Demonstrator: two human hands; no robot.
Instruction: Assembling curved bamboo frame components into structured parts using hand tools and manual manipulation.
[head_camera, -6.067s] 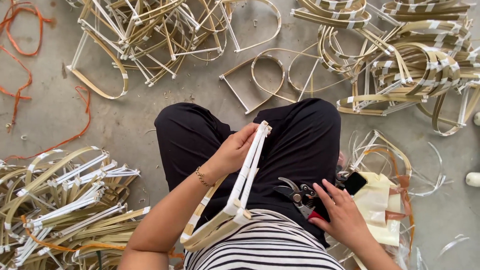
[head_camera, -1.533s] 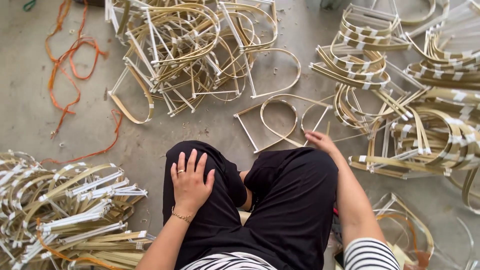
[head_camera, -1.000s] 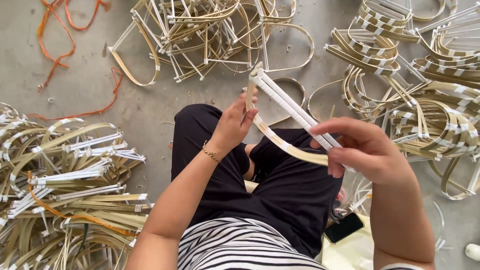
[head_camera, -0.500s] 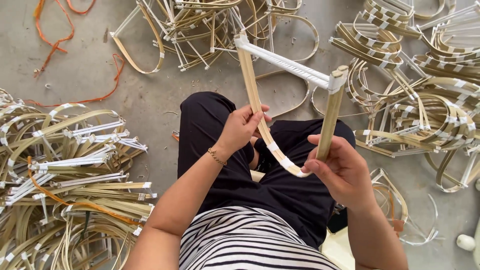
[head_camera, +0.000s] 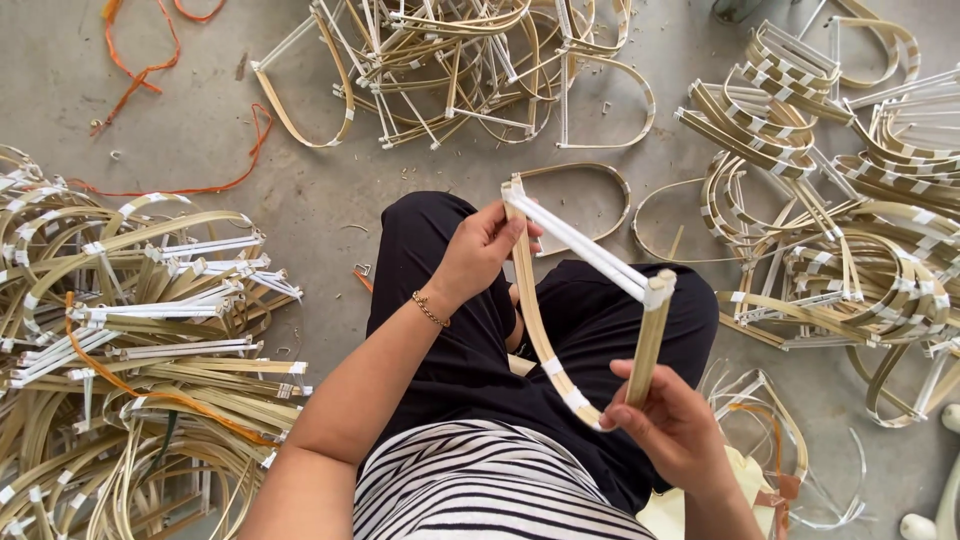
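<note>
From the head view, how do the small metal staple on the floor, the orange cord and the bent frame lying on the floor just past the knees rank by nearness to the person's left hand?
1. Bent frame: on the floor just beyond the left hand.
2. Metal staple: on the floor to the hand's left, beside the knee.
3. Orange cord: farther left, trailing toward the top corner.

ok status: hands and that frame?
Left hand grips the bamboo frame near its top corner. Right hand pinches its lower end. Frame held above lap, nothing blocking.
</note>
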